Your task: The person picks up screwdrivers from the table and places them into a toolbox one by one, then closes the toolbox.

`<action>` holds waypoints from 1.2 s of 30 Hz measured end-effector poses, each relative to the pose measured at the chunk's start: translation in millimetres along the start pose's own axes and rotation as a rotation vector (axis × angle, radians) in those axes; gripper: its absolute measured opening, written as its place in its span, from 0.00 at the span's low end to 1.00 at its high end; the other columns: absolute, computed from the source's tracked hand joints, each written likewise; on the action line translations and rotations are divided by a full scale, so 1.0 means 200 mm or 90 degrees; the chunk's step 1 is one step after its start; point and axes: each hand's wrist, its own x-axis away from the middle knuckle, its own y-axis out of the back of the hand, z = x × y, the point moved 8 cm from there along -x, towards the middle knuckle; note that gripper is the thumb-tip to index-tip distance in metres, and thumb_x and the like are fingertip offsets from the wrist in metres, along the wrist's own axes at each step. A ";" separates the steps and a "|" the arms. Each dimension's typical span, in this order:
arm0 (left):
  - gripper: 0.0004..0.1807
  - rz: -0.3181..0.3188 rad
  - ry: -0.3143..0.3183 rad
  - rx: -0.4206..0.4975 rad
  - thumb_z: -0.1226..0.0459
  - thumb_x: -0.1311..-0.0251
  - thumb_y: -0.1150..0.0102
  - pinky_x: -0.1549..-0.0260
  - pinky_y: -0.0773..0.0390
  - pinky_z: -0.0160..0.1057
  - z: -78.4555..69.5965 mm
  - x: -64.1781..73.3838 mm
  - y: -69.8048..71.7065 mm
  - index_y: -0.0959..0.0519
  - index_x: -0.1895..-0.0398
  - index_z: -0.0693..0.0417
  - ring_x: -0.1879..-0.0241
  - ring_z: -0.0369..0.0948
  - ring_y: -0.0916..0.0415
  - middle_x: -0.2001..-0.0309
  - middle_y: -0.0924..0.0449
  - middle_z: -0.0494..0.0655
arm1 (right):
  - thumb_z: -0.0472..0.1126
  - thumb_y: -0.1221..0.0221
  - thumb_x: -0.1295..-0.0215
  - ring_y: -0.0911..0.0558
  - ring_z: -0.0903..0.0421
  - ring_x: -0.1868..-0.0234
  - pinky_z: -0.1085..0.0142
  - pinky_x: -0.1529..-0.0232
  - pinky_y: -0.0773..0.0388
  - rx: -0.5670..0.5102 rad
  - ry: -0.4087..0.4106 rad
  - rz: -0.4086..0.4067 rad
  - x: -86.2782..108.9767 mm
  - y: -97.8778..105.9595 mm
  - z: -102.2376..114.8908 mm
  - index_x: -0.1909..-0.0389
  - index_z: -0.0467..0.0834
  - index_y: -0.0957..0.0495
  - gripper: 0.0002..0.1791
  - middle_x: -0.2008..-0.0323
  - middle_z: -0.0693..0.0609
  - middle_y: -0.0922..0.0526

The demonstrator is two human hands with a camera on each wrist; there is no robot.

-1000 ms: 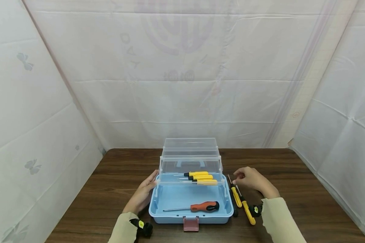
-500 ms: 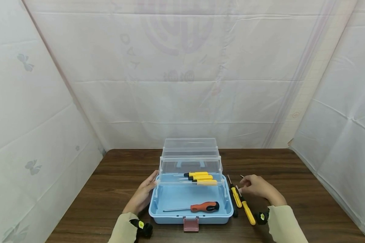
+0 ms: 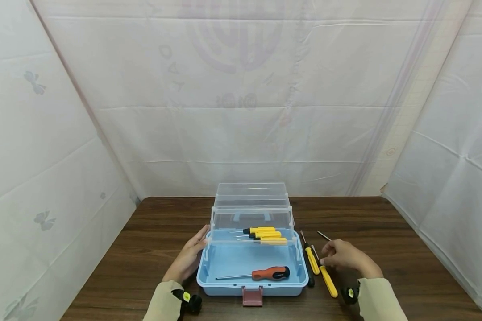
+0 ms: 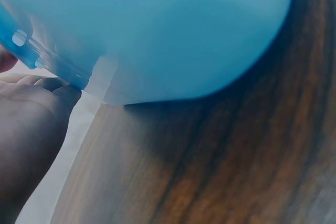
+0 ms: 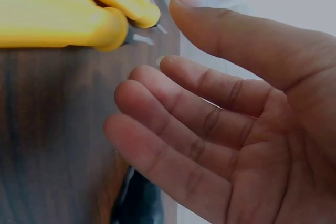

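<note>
My left hand (image 3: 188,255) holds the left rim of a light blue toolbox (image 3: 233,292), fingers along the outside and thumb at the edge. In the left wrist view the toolbox wall (image 4: 173,40) fills the top. Right of the toolbox, my right hand (image 3: 343,256) is close over the table beside a yellow-handled screwdriver (image 3: 328,281). The right wrist view shows its fingers (image 5: 157,145) loosely bent, thumb apart, nothing between them. A metal shank (image 3: 324,236) sticks out past this hand; a black handle (image 5: 137,200) shows below the fingers.
An orange-and-black screwdriver (image 3: 271,273) lies in the toolbox. Several yellow-handled screwdrivers (image 3: 267,234) lie farther back, behind the raised clear lid (image 3: 251,196). Against the right side are another yellow screwdriver (image 3: 312,261) and a black-handled one (image 3: 310,278). A pink latch (image 3: 252,296) hangs in front.
My right hand has drawn right and nearer to me, away from the toolbox, uncovering the metal shank beyond it. The left hand and toolbox have stayed in place.
</note>
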 end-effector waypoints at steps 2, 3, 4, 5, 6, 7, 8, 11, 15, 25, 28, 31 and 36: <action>0.34 0.001 -0.001 -0.002 0.64 0.27 0.60 0.29 0.59 0.56 0.00 0.00 0.00 0.60 0.23 0.59 0.24 0.53 0.68 0.22 0.66 0.54 | 0.38 0.33 0.45 0.22 0.55 0.71 0.60 0.70 0.18 -0.002 -0.002 0.004 0.00 -0.01 -0.01 0.57 0.33 0.23 0.18 0.69 0.48 0.22; 0.34 0.002 0.000 -0.002 0.64 0.27 0.60 0.29 0.60 0.56 0.00 0.00 0.00 0.60 0.23 0.58 0.24 0.53 0.68 0.22 0.66 0.54 | 0.38 0.32 0.46 0.22 0.55 0.71 0.61 0.70 0.18 -0.005 -0.007 0.005 0.00 -0.02 -0.02 0.58 0.34 0.23 0.18 0.70 0.48 0.22; 0.34 0.001 0.001 0.001 0.65 0.27 0.60 0.29 0.60 0.56 0.00 0.00 0.00 0.60 0.23 0.58 0.24 0.52 0.68 0.22 0.66 0.54 | 0.38 0.32 0.45 0.22 0.55 0.71 0.61 0.71 0.18 -0.005 -0.004 0.009 0.00 -0.02 -0.02 0.57 0.33 0.23 0.18 0.70 0.48 0.23; 0.34 0.001 0.001 0.002 0.64 0.27 0.60 0.29 0.60 0.56 0.00 0.00 0.00 0.60 0.23 0.58 0.24 0.53 0.68 0.22 0.66 0.54 | 0.38 0.32 0.46 0.22 0.55 0.71 0.61 0.71 0.18 -0.008 -0.008 0.010 0.01 -0.03 -0.02 0.57 0.34 0.23 0.18 0.70 0.48 0.23; 0.34 0.001 0.001 0.003 0.64 0.27 0.60 0.29 0.60 0.56 0.00 0.00 0.00 0.60 0.23 0.58 0.24 0.53 0.68 0.22 0.66 0.54 | 0.39 0.32 0.46 0.22 0.55 0.71 0.61 0.71 0.18 -0.010 -0.009 0.012 0.01 -0.03 -0.03 0.57 0.34 0.23 0.18 0.70 0.48 0.23; 0.35 0.001 0.000 0.003 0.64 0.28 0.60 0.29 0.60 0.56 0.00 0.00 0.00 0.60 0.23 0.58 0.24 0.53 0.68 0.22 0.66 0.54 | 0.39 0.32 0.47 0.22 0.55 0.71 0.61 0.71 0.18 -0.016 -0.012 0.012 0.01 -0.03 -0.03 0.58 0.34 0.23 0.18 0.70 0.48 0.23; 0.35 0.002 0.000 0.004 0.64 0.28 0.59 0.29 0.60 0.56 0.00 0.00 0.00 0.60 0.23 0.58 0.24 0.53 0.68 0.22 0.65 0.54 | 0.38 0.32 0.47 0.22 0.55 0.71 0.60 0.71 0.18 -0.017 -0.010 0.015 0.01 -0.04 -0.03 0.58 0.34 0.24 0.19 0.70 0.48 0.23; 0.35 0.001 -0.001 0.008 0.65 0.28 0.59 0.29 0.59 0.56 0.00 0.00 0.00 0.60 0.23 0.58 0.24 0.53 0.67 0.22 0.65 0.54 | 0.38 0.31 0.48 0.22 0.55 0.70 0.60 0.70 0.18 -0.029 -0.013 0.022 0.02 -0.05 -0.03 0.58 0.34 0.24 0.19 0.70 0.48 0.23; 0.35 0.001 -0.002 0.008 0.65 0.28 0.59 0.29 0.59 0.56 0.00 0.00 0.00 0.60 0.23 0.58 0.24 0.53 0.67 0.22 0.65 0.54 | 0.38 0.30 0.49 0.22 0.55 0.71 0.60 0.70 0.18 -0.029 -0.015 0.041 0.02 -0.07 -0.04 0.56 0.34 0.26 0.22 0.70 0.47 0.22; 0.35 0.001 0.000 0.005 0.65 0.28 0.60 0.29 0.58 0.57 0.00 0.00 0.00 0.60 0.23 0.58 0.24 0.53 0.67 0.22 0.66 0.54 | 0.35 0.30 0.51 0.21 0.55 0.70 0.58 0.69 0.17 -0.046 -0.021 0.049 0.02 -0.09 -0.06 0.54 0.33 0.26 0.23 0.70 0.46 0.22; 0.35 0.001 0.002 0.012 0.65 0.28 0.59 0.29 0.58 0.57 0.00 0.00 0.00 0.60 0.23 0.58 0.24 0.53 0.67 0.22 0.65 0.54 | 0.34 0.30 0.51 0.21 0.55 0.71 0.59 0.69 0.17 -0.041 -0.033 0.036 0.02 -0.09 -0.07 0.56 0.33 0.26 0.21 0.70 0.47 0.22; 0.35 0.001 0.000 0.012 0.64 0.28 0.58 0.29 0.59 0.57 0.00 0.00 0.00 0.60 0.23 0.58 0.24 0.53 0.67 0.22 0.65 0.54 | 0.32 0.31 0.51 0.22 0.55 0.71 0.60 0.70 0.17 -0.038 -0.047 0.018 0.02 -0.09 -0.08 0.59 0.33 0.25 0.18 0.70 0.47 0.23; 0.35 0.001 0.000 0.018 0.65 0.29 0.58 0.29 0.59 0.56 0.00 0.00 -0.01 0.60 0.24 0.59 0.24 0.52 0.67 0.22 0.65 0.54 | 0.33 0.31 0.50 0.22 0.56 0.72 0.61 0.71 0.18 -0.031 -0.063 -0.008 0.02 -0.08 -0.10 0.62 0.34 0.24 0.15 0.70 0.47 0.23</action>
